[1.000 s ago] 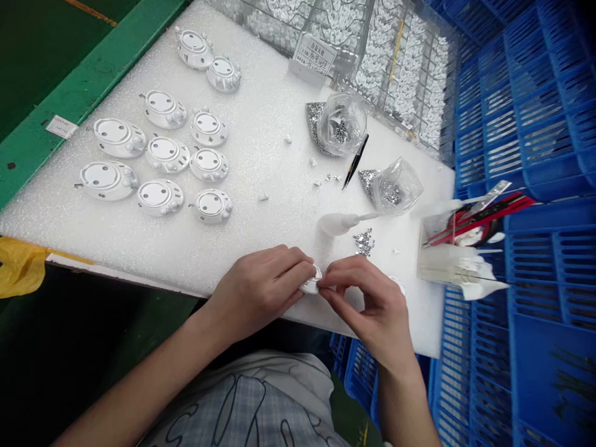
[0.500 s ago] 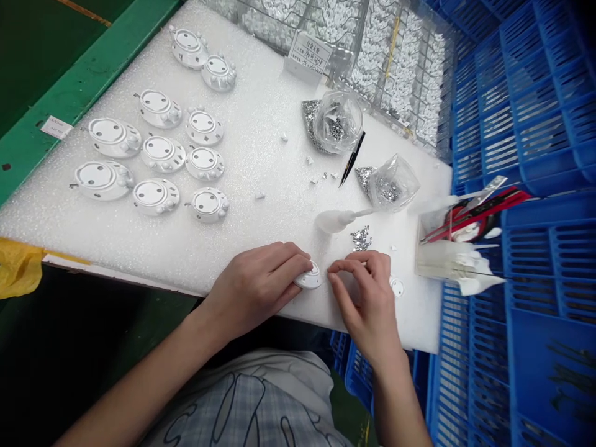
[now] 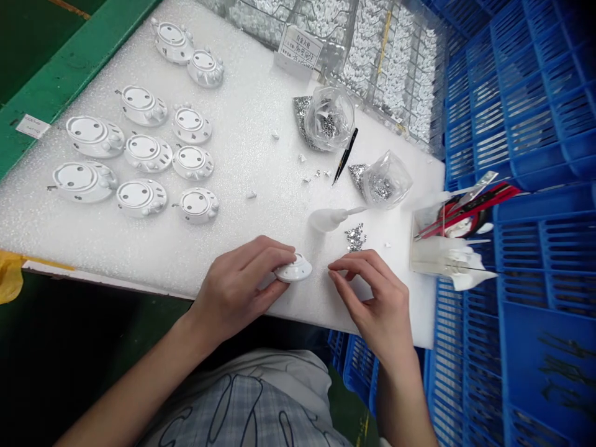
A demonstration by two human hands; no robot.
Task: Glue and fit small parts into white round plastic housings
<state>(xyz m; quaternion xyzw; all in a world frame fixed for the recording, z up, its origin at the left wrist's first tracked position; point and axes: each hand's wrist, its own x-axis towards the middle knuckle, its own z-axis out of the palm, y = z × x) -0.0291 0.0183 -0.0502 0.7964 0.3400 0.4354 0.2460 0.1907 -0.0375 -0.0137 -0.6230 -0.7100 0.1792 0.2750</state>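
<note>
**Ten white pieces set out in rows, an eleventh in the left hand**

Ten white oval pieces [image 3: 148, 153] stand in loose rows on the foam board [image 3: 261, 143], at about 10 to 11 o'clock from the left hand [image 3: 237, 279]. An eleventh white oval piece [image 3: 293, 269] is in the hands' work area. Beyond the rows, a clear tray [image 3: 391, 68] holds many more small white parts, so plenty of stock remains in view. From this view, I cannot tell how the pieces in the rows differ from the one in hand.

The left hand's fingers are curled over the eleventh piece, which sits at their tips at about 3 o'clock from the palm, pressed to the foam. The right hand [image 3: 370, 304] is open and holds nothing, with its fingertips [image 3: 331, 267] just apart from the piece, which lies at about 9 o'clock from them.

A small heap of silver rhinestones [image 3: 355, 238] lies at about 1 o'clock from those fingertips. A white squeeze bottle [image 3: 326, 219] lies at about 12 o'clock, and black tweezers [image 3: 345, 156] lie farther out, between two plastic bags of rhinestones [image 3: 329, 118] [image 3: 384, 180].
</note>
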